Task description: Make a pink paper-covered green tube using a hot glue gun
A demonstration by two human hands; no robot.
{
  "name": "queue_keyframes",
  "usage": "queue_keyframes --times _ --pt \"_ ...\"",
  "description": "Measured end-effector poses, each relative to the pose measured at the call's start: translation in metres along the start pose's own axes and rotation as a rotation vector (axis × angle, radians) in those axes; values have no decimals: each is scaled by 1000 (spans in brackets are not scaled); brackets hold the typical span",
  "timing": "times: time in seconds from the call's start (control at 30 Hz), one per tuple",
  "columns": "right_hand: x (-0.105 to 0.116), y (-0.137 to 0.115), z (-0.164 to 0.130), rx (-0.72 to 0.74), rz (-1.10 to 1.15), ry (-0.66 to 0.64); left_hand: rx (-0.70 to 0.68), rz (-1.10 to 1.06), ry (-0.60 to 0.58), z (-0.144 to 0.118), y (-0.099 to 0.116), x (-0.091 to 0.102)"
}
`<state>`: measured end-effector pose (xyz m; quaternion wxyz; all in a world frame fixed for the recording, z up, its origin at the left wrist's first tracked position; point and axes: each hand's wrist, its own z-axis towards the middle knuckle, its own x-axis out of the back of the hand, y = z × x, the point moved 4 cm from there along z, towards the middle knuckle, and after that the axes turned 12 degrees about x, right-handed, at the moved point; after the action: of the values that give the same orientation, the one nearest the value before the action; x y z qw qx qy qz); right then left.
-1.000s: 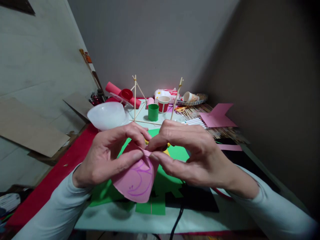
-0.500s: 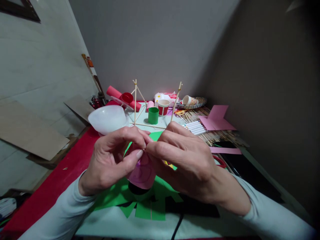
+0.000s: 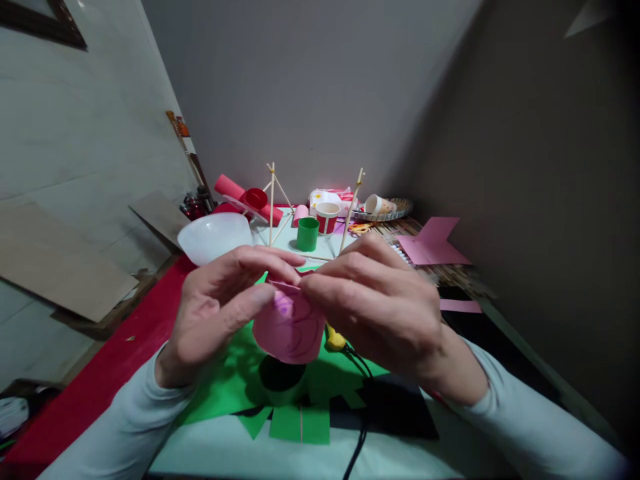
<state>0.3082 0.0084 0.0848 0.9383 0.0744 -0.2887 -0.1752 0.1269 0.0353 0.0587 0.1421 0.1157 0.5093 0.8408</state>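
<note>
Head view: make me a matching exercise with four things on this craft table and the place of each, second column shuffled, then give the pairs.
1. pink paper piece
2. white bowl
3. green cup
4. pink sheet

A. far right, by the wall
B. behind the left hand
C. pinched between both hands, the right hand too
D. table middle, beside the red-and-white cup

Pairs: 1-C, 2-B, 3-D, 4-A

bowl (image 3: pixel 216 236) left of cup (image 3: pixel 307 234), tray (image 3: pixel 395 211) right

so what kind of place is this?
Most likely a home craft corner. Both hands, left hand and right hand, curl a pink paper piece with purple pen lines over green paper sheets; white marker pens and a wooden skewer frame stand behind.
</note>
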Motion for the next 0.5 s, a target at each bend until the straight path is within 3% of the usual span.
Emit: queue_keyframes --times 0.2,0.37,0.5 --pt "1 18 -4 -132 293 75 31 23 -22 7 -2 18" --pt "-1 27 -11 -250 479 157 -32 67 -144 8 -3 16" --pt "-2 31 -12 -322 566 193 5 18 -160 7 -5 15"
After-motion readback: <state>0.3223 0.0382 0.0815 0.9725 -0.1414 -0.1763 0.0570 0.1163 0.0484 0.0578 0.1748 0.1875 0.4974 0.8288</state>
